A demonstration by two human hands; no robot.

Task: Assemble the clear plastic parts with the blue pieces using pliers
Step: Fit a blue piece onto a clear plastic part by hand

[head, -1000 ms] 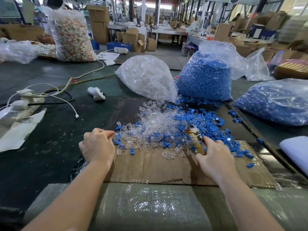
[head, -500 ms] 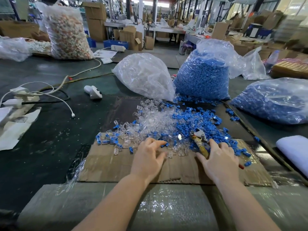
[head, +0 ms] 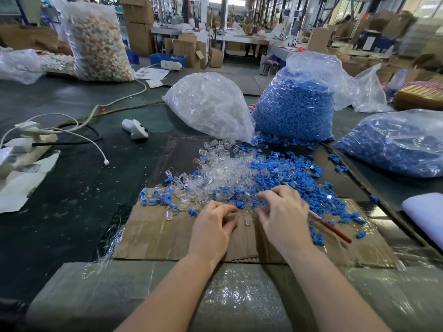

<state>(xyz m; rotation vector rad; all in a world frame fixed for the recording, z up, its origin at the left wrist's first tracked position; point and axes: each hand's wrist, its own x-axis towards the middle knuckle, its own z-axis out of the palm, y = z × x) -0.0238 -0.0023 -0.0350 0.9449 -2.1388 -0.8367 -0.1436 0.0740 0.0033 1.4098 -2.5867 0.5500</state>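
Grip on the left hand [head: 212, 226]: fingers curled, thumb and fingertips pinching what appears to be one small clear plastic part [head: 232, 217] at the near edge of the pile. Grip on the right hand [head: 284, 212]: fingers bent down into the loose parts; whether they hold anything cannot be told. Red-handled pliers [head: 335, 232] lie under and just right of that hand, handle pointing near-right, and the hand does not visibly grasp them.

Loose clear plastic parts [head: 220, 171] and small blue plastic pieces [head: 287, 173] lie mixed on a flat brown cardboard sheet [head: 167, 236] on the dark green desk [head: 72, 188]. Beyond stand a clear bag of clear parts [head: 211, 106] and a clear bag of blue pieces [head: 294, 109].

Judgement: the step in hand is selecting components, one clear part secured and a blue piece being sought. Next move calls for seating the blue piece in the clear part, then taking up the pliers to press them together.
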